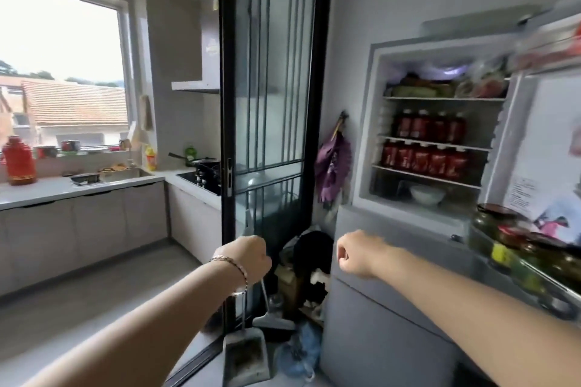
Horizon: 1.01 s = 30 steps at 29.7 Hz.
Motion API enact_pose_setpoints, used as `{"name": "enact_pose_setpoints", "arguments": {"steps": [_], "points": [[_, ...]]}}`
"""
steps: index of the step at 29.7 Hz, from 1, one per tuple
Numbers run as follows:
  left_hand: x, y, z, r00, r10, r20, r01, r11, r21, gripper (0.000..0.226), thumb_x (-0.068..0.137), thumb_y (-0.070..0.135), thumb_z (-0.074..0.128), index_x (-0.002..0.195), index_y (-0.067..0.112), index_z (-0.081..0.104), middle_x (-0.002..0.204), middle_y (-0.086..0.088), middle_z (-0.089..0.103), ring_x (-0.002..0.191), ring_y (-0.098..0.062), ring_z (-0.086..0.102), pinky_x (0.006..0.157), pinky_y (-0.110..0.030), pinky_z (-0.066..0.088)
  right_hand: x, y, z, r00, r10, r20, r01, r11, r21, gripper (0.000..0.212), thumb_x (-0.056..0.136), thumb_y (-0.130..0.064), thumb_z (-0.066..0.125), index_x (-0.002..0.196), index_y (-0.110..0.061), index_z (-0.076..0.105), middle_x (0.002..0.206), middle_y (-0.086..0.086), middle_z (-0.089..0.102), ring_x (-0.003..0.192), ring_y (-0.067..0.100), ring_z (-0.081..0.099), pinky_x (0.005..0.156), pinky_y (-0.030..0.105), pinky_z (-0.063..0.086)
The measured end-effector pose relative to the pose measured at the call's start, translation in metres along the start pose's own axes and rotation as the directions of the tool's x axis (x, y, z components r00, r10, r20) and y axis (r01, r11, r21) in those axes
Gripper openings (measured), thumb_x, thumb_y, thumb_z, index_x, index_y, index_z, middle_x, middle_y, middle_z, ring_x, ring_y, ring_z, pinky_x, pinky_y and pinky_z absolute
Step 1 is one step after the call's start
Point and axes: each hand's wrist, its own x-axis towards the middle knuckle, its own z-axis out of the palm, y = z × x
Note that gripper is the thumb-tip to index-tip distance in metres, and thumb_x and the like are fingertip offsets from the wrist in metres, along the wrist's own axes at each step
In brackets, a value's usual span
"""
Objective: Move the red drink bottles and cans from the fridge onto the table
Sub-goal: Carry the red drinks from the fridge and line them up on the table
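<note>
Our left hand (pixel 251 256) and right hand (pixel 353 256) both fisted, empty; red bottles (pixel 421 129) shelved in open fridge (pixel 371 122) at two o'clock.

No writing here can be read. The red bottles (pixel 429 129) on the shelves above the right hand (pixel 353 256) carry labels with pale marks, all blurred. A sheet of paper (pixel 520 195) on the fridge door (pixel 550 122), up and right of that hand, shows lines of print too small to read.
</note>
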Motion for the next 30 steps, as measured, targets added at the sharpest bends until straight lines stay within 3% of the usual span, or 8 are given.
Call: {"name": "enact_pose_setpoints", "arguments": {"steps": [3, 7, 11, 14, 20, 26, 30], "points": [[0.075, 0.036, -0.002, 0.996, 0.088, -0.026, -0.088, 0.996, 0.015, 0.029, 0.092, 0.028, 0.042, 0.101, 0.012, 0.064, 0.107, -0.007, 0.066, 0.100, -0.026, 0.062, 0.081, -0.032, 0.050, 0.042, 0.050, -0.019, 0.996, 0.073, -0.058, -0.072, 0.997, 0.018, 0.023, 0.088, -0.013, 0.047, 0.103, -0.012, 0.064, 0.110, 0.006, 0.065, 0.100, 0.027, 0.062, 0.078, 0.031, 0.047], [0.176, 0.078, -0.010, 0.973, 0.216, -0.078, -0.214, 0.976, 0.032, 0.026, 0.093, 0.029, 0.042, 0.103, 0.017, 0.062, 0.107, -0.003, 0.064, 0.100, -0.024, 0.061, 0.079, -0.030, 0.048, 0.104, 0.107, -0.051, 0.977, 0.160, -0.141, -0.156, 0.987, 0.038, 0.023, 0.086, -0.014, 0.048, 0.099, -0.012, 0.067, 0.106, 0.006, 0.066, 0.094, 0.027, 0.063, 0.077, 0.034, 0.052], [0.284, 0.124, -0.025, 0.931, 0.350, -0.099, -0.345, 0.936, 0.071, 0.029, 0.095, 0.023, 0.040, 0.109, 0.012, 0.062, 0.114, -0.005, 0.064, 0.106, -0.026, 0.060, 0.091, -0.039, 0.050, 0.166, 0.160, -0.093, 0.940, 0.268, -0.213, -0.260, 0.963, 0.066, 0.019, 0.087, -0.017, 0.050, 0.096, -0.015, 0.066, 0.105, 0.003, 0.066, 0.095, 0.025, 0.062, 0.077, 0.033, 0.049], [0.361, 0.161, -0.037, 0.895, 0.434, -0.103, -0.431, 0.901, 0.059, 0.029, 0.095, 0.025, 0.042, 0.107, 0.012, 0.064, 0.111, -0.006, 0.065, 0.104, -0.025, 0.061, 0.090, -0.037, 0.051, 0.206, 0.201, -0.120, 0.908, 0.348, -0.235, -0.337, 0.938, 0.087, 0.019, 0.088, -0.017, 0.050, 0.097, -0.015, 0.066, 0.104, 0.003, 0.066, 0.095, 0.025, 0.063, 0.077, 0.035, 0.051], [0.481, 0.238, -0.039, 0.841, 0.518, -0.155, -0.521, 0.853, 0.023, 0.028, 0.092, 0.027, 0.042, 0.106, 0.013, 0.063, 0.109, -0.007, 0.065, 0.102, -0.027, 0.062, 0.087, -0.037, 0.051, 0.277, 0.292, -0.144, 0.824, 0.470, -0.318, -0.464, 0.880, 0.097, 0.018, 0.088, -0.016, 0.051, 0.074, -0.019, 0.063, 0.084, -0.002, 0.062, 0.086, 0.023, 0.061, 0.074, 0.032, 0.050], [0.573, 0.300, -0.004, 0.803, 0.549, -0.232, -0.575, 0.816, -0.058, 0.021, 0.094, 0.025, 0.041, 0.098, 0.015, 0.059, 0.093, -0.002, 0.065, 0.085, -0.020, 0.063, 0.077, -0.032, 0.054, 0.346, 0.379, -0.145, 0.743, 0.499, -0.447, -0.503, 0.856, 0.120, 0.021, 0.090, -0.020, 0.051, 0.107, -0.017, 0.063, 0.105, 0.000, 0.065, 0.095, 0.020, 0.061, 0.080, 0.032, 0.050], [0.649, 0.357, -0.003, 0.808, 0.506, -0.303, -0.554, 0.827, -0.097, 0.020, 0.094, 0.024, 0.038, 0.089, 0.017, 0.056, 0.082, -0.001, 0.059, 0.080, -0.022, 0.059, 0.072, -0.031, 0.049, 0.416, 0.453, -0.151, 0.738, 0.489, -0.465, -0.487, 0.863, 0.135, 0.033, 0.092, -0.020, 0.050, 0.125, -0.017, 0.049, 0.098, 0.002, 0.064, 0.082, 0.021, 0.063, 0.069, 0.033, 0.051]]}}
